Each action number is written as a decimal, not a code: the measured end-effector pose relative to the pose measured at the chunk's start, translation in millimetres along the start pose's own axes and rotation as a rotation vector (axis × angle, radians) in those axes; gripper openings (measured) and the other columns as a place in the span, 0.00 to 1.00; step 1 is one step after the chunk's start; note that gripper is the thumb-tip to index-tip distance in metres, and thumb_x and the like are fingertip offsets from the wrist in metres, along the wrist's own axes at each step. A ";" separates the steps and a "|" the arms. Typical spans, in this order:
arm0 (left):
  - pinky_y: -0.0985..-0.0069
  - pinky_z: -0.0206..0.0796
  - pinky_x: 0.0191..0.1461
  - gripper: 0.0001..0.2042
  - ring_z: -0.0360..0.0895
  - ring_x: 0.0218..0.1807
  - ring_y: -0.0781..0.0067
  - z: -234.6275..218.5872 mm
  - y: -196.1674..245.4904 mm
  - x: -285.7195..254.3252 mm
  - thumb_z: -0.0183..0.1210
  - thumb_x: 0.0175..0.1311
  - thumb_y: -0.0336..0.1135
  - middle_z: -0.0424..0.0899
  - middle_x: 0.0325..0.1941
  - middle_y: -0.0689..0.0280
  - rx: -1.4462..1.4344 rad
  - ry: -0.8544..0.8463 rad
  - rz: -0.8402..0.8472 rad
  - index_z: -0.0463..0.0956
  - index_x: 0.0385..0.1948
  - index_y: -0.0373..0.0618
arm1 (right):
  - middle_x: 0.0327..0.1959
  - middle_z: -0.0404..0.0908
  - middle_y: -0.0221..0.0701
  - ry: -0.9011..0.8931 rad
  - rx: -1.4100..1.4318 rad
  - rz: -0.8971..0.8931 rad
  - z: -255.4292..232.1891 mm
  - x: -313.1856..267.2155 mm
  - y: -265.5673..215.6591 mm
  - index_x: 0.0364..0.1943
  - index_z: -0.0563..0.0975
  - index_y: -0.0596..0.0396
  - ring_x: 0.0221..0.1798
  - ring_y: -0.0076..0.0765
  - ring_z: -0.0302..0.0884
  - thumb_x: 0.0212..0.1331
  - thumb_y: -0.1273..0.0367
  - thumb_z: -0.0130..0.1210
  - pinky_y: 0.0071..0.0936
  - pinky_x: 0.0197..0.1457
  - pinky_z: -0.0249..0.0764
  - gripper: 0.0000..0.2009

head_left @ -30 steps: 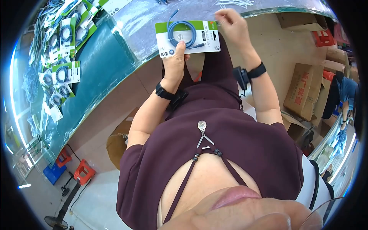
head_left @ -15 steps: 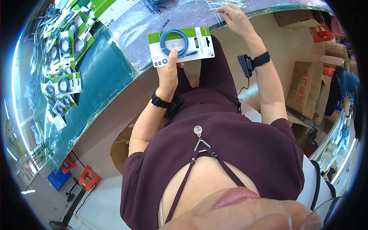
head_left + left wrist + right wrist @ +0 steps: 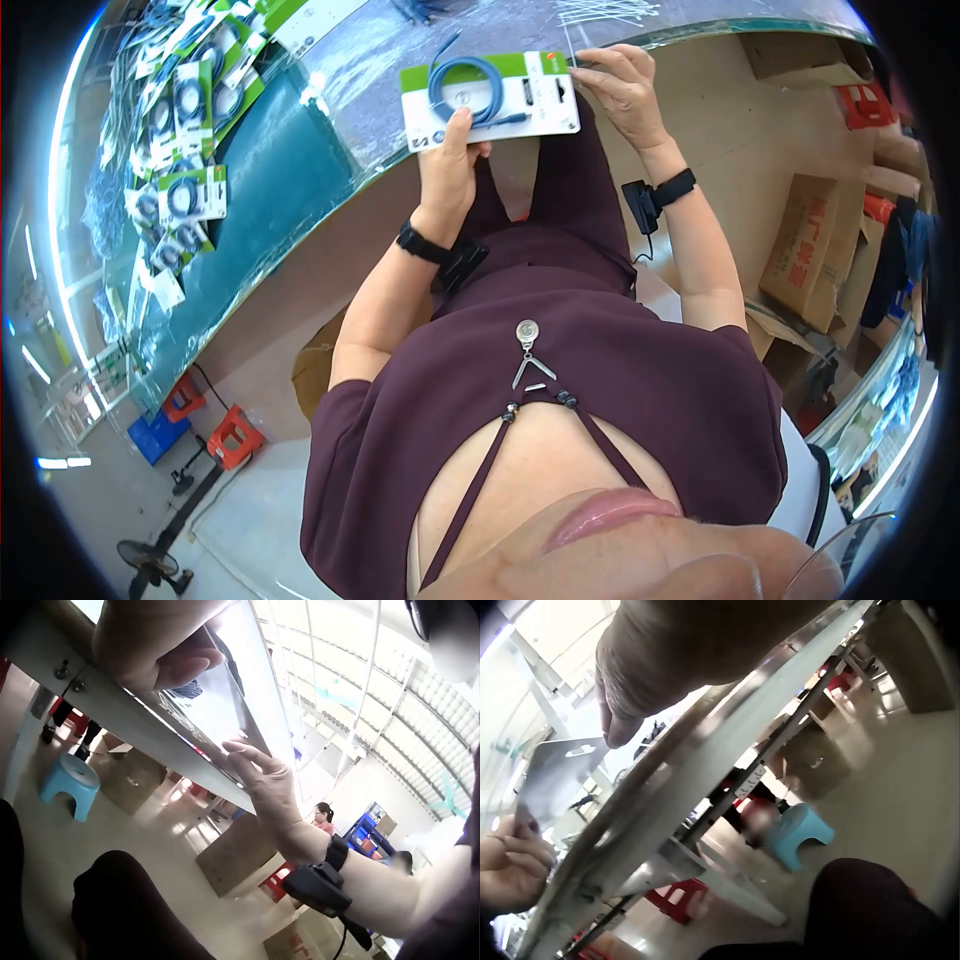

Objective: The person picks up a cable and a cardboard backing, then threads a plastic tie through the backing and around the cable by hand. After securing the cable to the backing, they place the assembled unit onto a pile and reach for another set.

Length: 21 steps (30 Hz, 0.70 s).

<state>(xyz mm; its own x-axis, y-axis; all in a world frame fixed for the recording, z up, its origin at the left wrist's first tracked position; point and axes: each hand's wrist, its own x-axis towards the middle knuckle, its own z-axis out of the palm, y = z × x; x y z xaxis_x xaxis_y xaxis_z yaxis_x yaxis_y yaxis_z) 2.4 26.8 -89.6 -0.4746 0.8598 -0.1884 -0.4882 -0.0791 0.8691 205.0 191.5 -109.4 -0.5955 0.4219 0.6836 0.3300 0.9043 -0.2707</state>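
The left hand (image 3: 447,180) holds a green and white card (image 3: 548,112) by its lower edge, thumb on the front. A coiled blue cable (image 3: 497,92) lies against the card's face, one end sticking up past the top edge. Beside the card's right edge is the right hand (image 3: 625,100), thumb and fingertips pinching what looks like a thin white strip (image 3: 571,45). The right wrist view shows the back of the card (image 3: 551,776) between the left hand (image 3: 514,870) and the right hand (image 3: 675,652). From the left wrist, the right hand (image 3: 266,784) appears with bent fingers.
Several carded cables (image 3: 195,195) are heaped on the table's left part. More white strips (image 3: 610,10) and loose blue cables (image 3: 420,10) lie at the table's far side. Cardboard boxes (image 3: 810,245) and red stools (image 3: 236,437) stand on the floor. A blue stool (image 3: 71,784) is under the table.
The right hand has come from the white strips back to the card's right edge. The card in the left hand has shifted slightly up and to the right.
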 end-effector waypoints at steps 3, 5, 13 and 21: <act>0.80 0.66 0.29 0.08 0.73 0.27 0.78 13.4 8.7 5.6 0.55 0.65 0.33 0.78 0.34 0.68 -0.212 -0.067 -0.025 0.71 0.42 0.44 | 0.41 0.81 0.28 0.166 0.199 -0.051 -8.6 24.1 -11.6 0.45 0.79 0.52 0.45 0.31 0.74 0.52 0.78 0.58 0.24 0.52 0.70 0.15; 0.80 0.66 0.30 0.08 0.73 0.27 0.78 17.4 12.9 11.1 0.54 0.65 0.34 0.78 0.34 0.68 -0.251 -0.092 -0.029 0.71 0.42 0.44 | 0.40 0.81 0.28 0.215 0.273 0.006 -20.2 31.4 -16.6 0.44 0.79 0.53 0.43 0.30 0.75 0.54 0.78 0.57 0.23 0.50 0.71 0.12; 0.80 0.62 0.30 0.08 0.70 0.27 0.78 31.5 41.5 13.6 0.54 0.66 0.37 0.78 0.34 0.67 -0.606 -0.267 -0.177 0.70 0.40 0.45 | 0.33 0.78 0.26 0.149 0.693 0.536 -38.7 33.9 -74.5 0.40 0.78 0.57 0.38 0.21 0.75 0.62 0.79 0.51 0.17 0.43 0.72 0.07; 0.80 0.60 0.29 0.09 0.65 0.25 0.78 40.6 45.9 9.7 0.54 0.66 0.39 0.74 0.30 0.68 -0.890 -0.257 -0.404 0.69 0.37 0.43 | 0.34 0.76 0.25 0.091 0.651 0.514 -14.2 49.9 -121.4 0.37 0.79 0.60 0.32 0.17 0.73 0.58 0.78 0.56 0.14 0.34 0.70 0.04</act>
<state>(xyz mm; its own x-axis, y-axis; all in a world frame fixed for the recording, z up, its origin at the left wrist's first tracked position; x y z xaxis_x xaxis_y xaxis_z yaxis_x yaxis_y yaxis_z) 5.1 52.0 -32.9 -0.0316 0.9797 -0.1978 -0.9963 -0.0149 0.0851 145.6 101.9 -32.8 -0.4150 0.8109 0.4125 0.0389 0.4688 -0.8824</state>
